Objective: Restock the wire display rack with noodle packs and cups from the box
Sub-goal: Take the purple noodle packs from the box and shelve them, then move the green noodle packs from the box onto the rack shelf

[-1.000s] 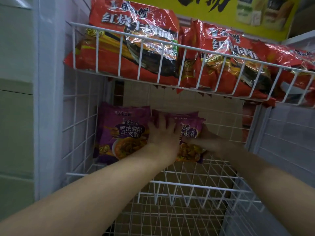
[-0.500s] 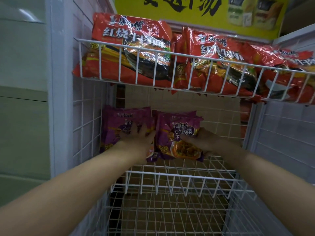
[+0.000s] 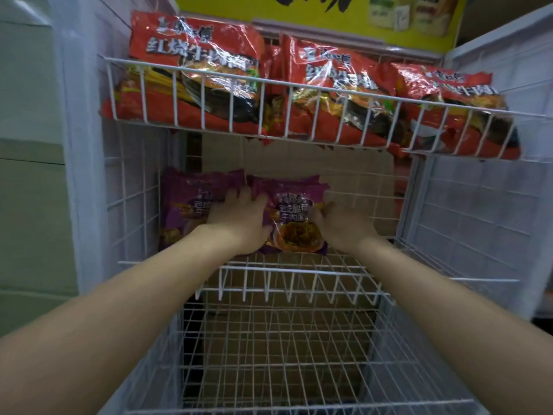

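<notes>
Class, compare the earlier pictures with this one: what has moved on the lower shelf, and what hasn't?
The left hand slid left from the right purple pack onto the left purple pack, then back to the seam between them. The right hand stayed at the right pack's edge. The red packs above stayed put.

红烧牛肉面 on red packs (image 3: 194,70), 老坛酸菜牛肉面 on purple pack (image 3: 294,226) (partly covered)

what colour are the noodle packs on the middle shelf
They are purple plastic noodle packs, best seen in the head view.

2 packs (image 3: 294,217) side by side on middle shelf (image 3: 287,269).
</notes>
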A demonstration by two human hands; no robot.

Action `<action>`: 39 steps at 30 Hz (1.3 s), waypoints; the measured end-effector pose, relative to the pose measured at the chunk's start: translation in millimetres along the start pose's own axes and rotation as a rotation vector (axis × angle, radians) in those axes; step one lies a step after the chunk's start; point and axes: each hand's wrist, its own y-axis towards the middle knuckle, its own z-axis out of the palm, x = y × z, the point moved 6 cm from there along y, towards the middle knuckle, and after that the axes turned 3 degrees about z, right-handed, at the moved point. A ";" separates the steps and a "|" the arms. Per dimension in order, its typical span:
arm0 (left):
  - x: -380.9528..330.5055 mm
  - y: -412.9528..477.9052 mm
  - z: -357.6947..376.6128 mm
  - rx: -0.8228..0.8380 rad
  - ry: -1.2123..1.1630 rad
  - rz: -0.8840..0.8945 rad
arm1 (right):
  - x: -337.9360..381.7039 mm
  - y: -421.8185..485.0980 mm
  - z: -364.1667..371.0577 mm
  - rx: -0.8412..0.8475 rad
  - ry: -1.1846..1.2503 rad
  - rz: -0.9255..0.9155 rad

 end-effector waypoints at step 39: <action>-585.7 -142.3 252.1 0.032 -0.695 0.797 | -546.4 -395.2 74.2 -0.394 0.338 0.795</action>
